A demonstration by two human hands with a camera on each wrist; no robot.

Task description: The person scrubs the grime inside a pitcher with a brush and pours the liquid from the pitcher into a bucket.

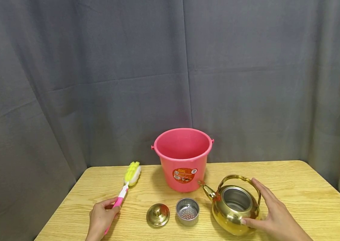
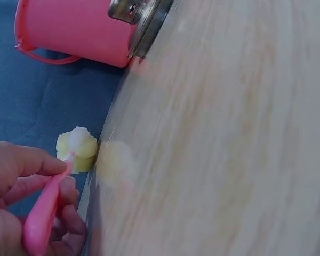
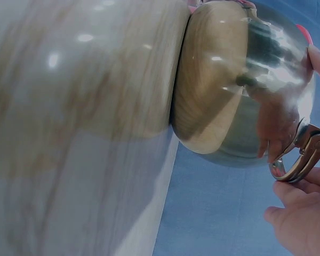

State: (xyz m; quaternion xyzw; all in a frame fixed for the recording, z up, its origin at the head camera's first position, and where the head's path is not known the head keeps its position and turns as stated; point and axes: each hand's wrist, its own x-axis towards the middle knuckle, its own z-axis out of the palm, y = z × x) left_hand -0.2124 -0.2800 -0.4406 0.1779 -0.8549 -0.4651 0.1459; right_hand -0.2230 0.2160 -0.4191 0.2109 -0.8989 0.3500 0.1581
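Note:
My left hand [image 1: 101,216] pinches the pink handle of a sponge brush [image 1: 118,202] between thumb and fingers. Its yellow-and-white sponge head points away, toward the back left of the table. At the right, a shiny gold kettle [image 1: 227,219] stands lidless, arched handle up and spout toward the bucket. My right hand [image 1: 273,212] touches the kettle, thumb on its shoulder and extended fingers alongside the handle. In the right wrist view, fingertips meet the handle [image 3: 309,154] near its hinge. Between the hands lie the gold lid [image 1: 158,219], knob up, and a perforated metal strainer [image 1: 187,221].
A pink bucket [image 1: 168,169] with an orange label stands at the back middle, behind the lid and strainer; the kettle's spout tip overlaps its lower right. The wooden table [image 1: 302,187] ends at a grey curtain [image 1: 128,100] behind and at the sides.

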